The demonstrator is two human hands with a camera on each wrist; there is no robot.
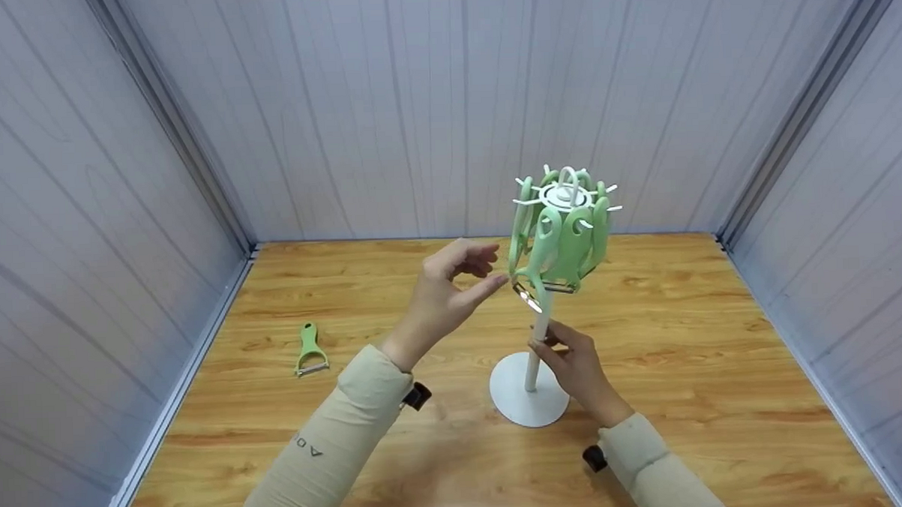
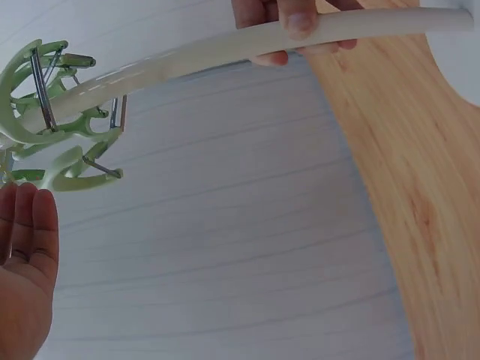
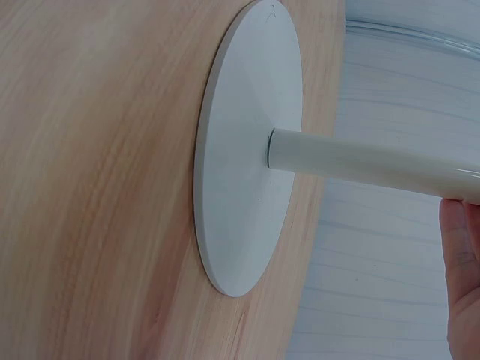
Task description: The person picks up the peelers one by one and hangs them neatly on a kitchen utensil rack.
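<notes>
A white display stand (image 1: 532,372) stands upright on a round white base (image 3: 240,195). Several green peelers (image 1: 569,251) hang from the hooks around its top, blades downward. My right hand (image 1: 576,363) grips the pole (image 2: 195,58) below them, fingers and thumb on either side. At the left of the hanging peelers is my left hand (image 1: 452,287), fingers loosely bent and thumb stretched toward the nearest peeler's lower end; whether the thumb touches it I cannot tell. Nothing is held in the left hand. In the left wrist view the metal blades (image 2: 41,88) show from below.
Another green peeler (image 1: 310,342) lies on the wooden table (image 1: 399,480) to the left, blade toward me. Pale panelled walls (image 1: 431,111) close off the back and both sides of the table.
</notes>
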